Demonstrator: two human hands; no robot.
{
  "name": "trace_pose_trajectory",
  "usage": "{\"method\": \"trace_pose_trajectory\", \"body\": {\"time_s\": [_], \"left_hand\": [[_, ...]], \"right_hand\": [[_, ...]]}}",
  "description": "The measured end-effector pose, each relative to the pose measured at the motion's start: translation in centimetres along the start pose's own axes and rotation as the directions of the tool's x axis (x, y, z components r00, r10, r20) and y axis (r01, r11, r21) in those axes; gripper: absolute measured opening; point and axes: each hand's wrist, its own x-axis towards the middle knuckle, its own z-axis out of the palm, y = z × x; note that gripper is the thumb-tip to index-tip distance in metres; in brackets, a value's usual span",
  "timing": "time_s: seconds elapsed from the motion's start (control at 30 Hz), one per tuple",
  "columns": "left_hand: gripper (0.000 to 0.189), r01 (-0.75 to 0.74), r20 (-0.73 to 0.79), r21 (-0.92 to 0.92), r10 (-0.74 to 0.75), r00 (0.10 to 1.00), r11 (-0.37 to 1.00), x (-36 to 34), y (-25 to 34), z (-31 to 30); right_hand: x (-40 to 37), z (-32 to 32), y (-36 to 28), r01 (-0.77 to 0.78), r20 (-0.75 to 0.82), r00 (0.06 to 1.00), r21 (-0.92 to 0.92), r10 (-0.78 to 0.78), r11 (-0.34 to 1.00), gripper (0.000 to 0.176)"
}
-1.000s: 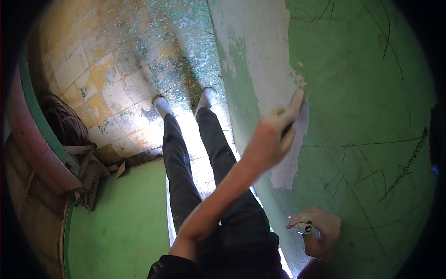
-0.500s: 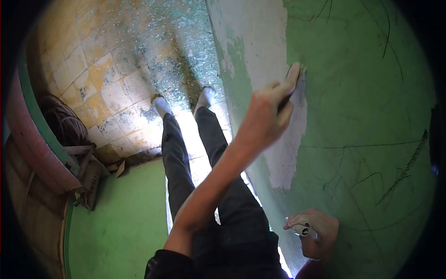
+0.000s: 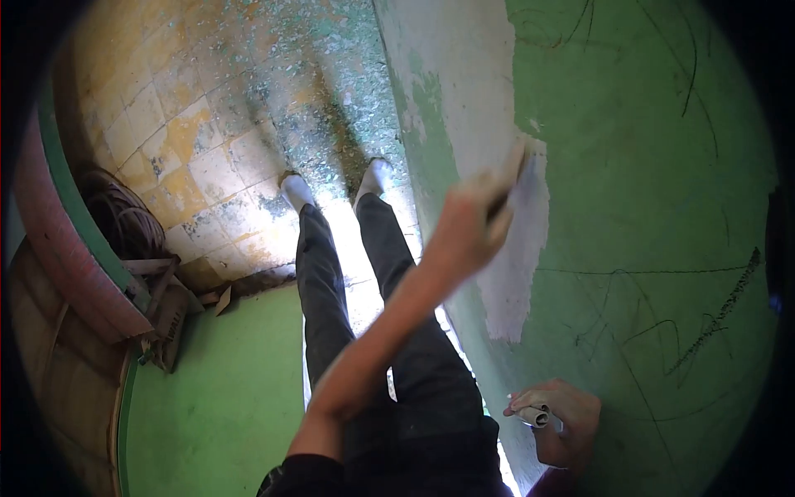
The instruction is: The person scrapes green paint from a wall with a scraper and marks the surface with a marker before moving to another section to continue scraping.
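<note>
My left hand [image 3: 465, 228] is closed on a thin, dark-edged scraper [image 3: 523, 166], its fingers blurred by motion. The scraper is against or very near the wall, at the border of a bare whitish patch [image 3: 513, 290] and the green paint [image 3: 646, 199]. Most of its handle is hidden in my fingers. Lower right, my right hand [image 3: 571, 414] is curled round a pale rolled tube [image 3: 537, 416], close to the wall. One hollow end of the tube faces me.
Paint flakes [image 3: 323, 74] litter the tiled floor [image 3: 199, 166] around my feet [image 3: 296, 190]. At left are a curved pink and green ledge [image 3: 79, 240], a coiled cable or hose [image 3: 124, 215] and a cardboard box [image 3: 172, 319]. Dark scribbles [image 3: 720, 306] mark the green wall.
My left hand has moved down and slightly left along the wall with the scraper, uncovering a pale strip at the paint's edge. My right hand has barely moved.
</note>
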Motion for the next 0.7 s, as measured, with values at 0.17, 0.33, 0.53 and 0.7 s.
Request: {"method": "trace_pose_trajectory", "body": {"time_s": [0.17,0.33,0.53,0.7], "left_hand": [[0.074,0.038,0.01,-0.083,-0.037,0.999,0.996,-0.3,0.1,0.7],[0.039,0.107,0.003,-0.061,-0.107,0.994,0.992,3.6,-0.2,-1.5],[0.034,0.047,0.041,-0.109,-0.043,0.998,0.993,0.3,0.3,-0.5],[0.037,0.062,0.034,-0.104,-0.059,0.998,0.993,4.9,0.4,-2.9]], "right_hand": [[0.0,-0.1,-0.3,-0.013,-0.01,1.0,0.026,0.013,1.0,0.015],[0.1,0.0,-0.4,-0.02,0.005,1.0,0.011,0.02,1.0,0.013],[0.4,-0.4,-0.4,-0.009,0.007,1.0,-0.006,0.009,1.0,0.011],[0.5,-0.1,0.0,-0.023,0.005,1.0,0.0,0.023,1.0,0.012]]}}
